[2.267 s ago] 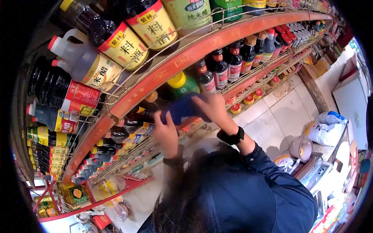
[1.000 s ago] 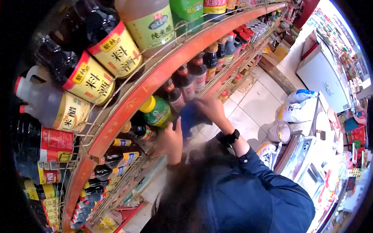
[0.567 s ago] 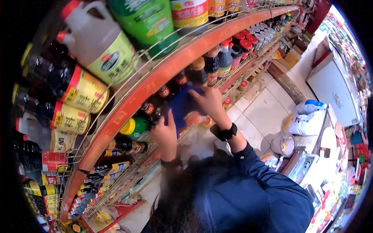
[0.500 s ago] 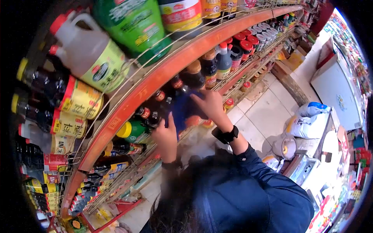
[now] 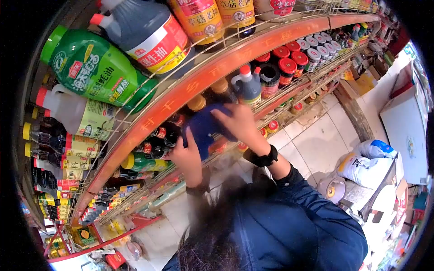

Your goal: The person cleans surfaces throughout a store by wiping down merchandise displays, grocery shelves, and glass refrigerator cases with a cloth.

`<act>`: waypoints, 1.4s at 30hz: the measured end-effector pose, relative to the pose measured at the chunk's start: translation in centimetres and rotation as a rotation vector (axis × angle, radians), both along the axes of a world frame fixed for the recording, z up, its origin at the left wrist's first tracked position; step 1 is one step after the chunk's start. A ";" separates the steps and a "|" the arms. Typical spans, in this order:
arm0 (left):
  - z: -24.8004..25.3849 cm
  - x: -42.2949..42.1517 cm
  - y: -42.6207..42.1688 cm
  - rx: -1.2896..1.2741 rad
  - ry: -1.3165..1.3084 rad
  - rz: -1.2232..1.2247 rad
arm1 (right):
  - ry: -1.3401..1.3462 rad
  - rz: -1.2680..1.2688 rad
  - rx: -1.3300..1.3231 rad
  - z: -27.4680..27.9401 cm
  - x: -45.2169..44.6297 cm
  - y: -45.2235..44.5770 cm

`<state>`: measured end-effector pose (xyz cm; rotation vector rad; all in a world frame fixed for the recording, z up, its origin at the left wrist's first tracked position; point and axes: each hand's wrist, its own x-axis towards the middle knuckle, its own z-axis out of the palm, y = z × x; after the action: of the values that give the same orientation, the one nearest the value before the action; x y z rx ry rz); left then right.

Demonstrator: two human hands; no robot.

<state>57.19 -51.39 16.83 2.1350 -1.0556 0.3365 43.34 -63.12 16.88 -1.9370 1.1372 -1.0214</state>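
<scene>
A dark blue cloth point(image 5: 202, 130) is stretched between my two hands, in front of the lower shelf's bottles. My left hand point(image 5: 187, 159) grips its left edge, thumb pointing up. On the cloth's upper right side is my right hand point(image 5: 243, 127), its fingers closed on it and partly hidden. Dark bottles point(image 5: 156, 143) lie just left of the cloth. Behind it show brown-capped bottles point(image 5: 197, 103), partly covered. A dark jug with a red cap point(image 5: 248, 88) stands near my right hand.
An orange shelf edge point(image 5: 156, 118) curves above my hands. Over it stand a green bottle point(image 5: 97, 70) and large sauce jugs point(image 5: 149, 38) behind a wire rail. Red-lidded jars point(image 5: 287, 67) line the lower shelf. White sacks point(image 5: 368, 162) and a white chest point(image 5: 407, 126) are at right.
The view has shifted along the shelf, so the bottles appear further left and lower. Both hands keep hold of the cloth, which now looks more spread out.
</scene>
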 end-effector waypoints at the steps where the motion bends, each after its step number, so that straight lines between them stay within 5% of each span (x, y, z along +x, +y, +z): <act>1: -0.4 0.2 -0.1 0.032 0.008 0.026 | 0.034 0.019 0.017 -0.2 0.2 0.0; 9: -5.1 -0.7 1.2 0.380 -0.127 0.120 | 0.066 -0.052 0.027 -7.9 -1.3 0.9; 15: -3.5 -2.2 -1.2 0.129 -0.098 -0.149 | 0.064 -0.148 -0.012 -3.0 -4.1 -1.2; 17: -3.1 -2.2 -3.0 -0.186 -0.093 -0.276 | 0.068 -0.163 0.053 -2.0 -4.0 -2.4; 21: -1.7 -2.0 -3.5 0.071 -0.007 -0.262 | 0.068 -0.202 -0.020 -2.8 -3.6 -3.4; 32: -6.5 -1.6 0.5 0.277 0.012 -0.249 | 0.255 -0.114 0.190 -8.2 -4.9 1.0; 37: -3.7 -2.5 0.6 0.264 0.060 -0.272 | 0.133 -0.180 0.073 -3.8 -4.3 -0.2; 42: -1.1 -3.8 -1.9 -0.107 0.169 -0.518 | -0.035 -0.264 -0.025 1.1 -4.1 -1.7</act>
<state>53.35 -53.31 15.71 1.6849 -1.4014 -0.0342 39.27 -64.86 18.00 -1.8127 1.3928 -1.2066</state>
